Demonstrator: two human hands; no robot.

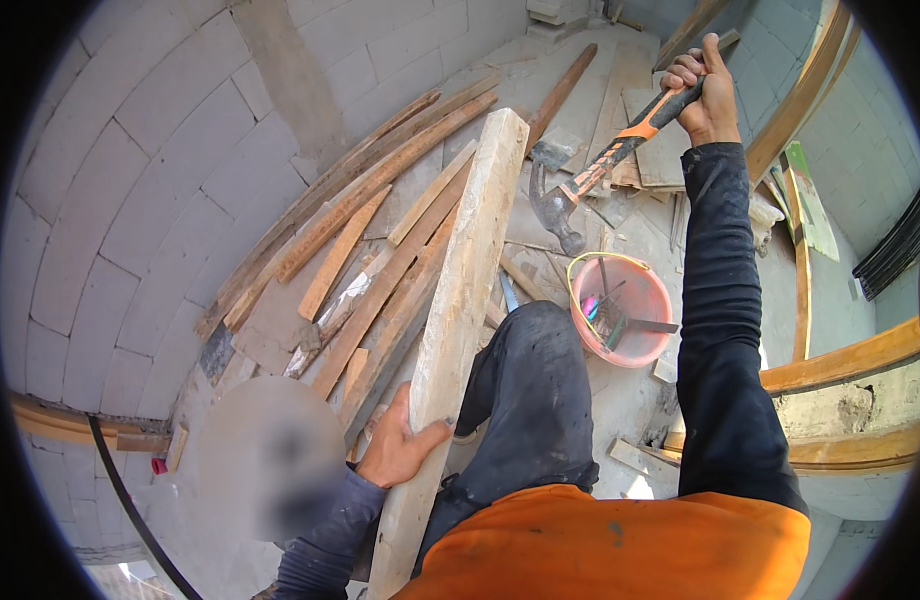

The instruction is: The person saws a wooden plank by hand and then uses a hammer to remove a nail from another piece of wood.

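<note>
My left hand (402, 447) is closed around the lower part of a long pale wooden beam (477, 240), which slants up and away in front of me beside my bent knee. Raised at the upper right, my right hand (702, 92) grips a claw hammer (620, 150) by its black and orange handle. The hammer's steel head (555, 208) points down and left, to the right of the beam's upper end and apart from it. Below the head stands a pink bucket (642, 345) with a yellow handle and small tools and bits inside.
Several loose boards (380, 225) lie across the floor on the left, along a grey block wall (160, 180). Wooden framing (850, 365) runs along the right side. Black cables or rods (895, 245) rest near the right wall. A blurred round patch (270, 460) covers the lower left.
</note>
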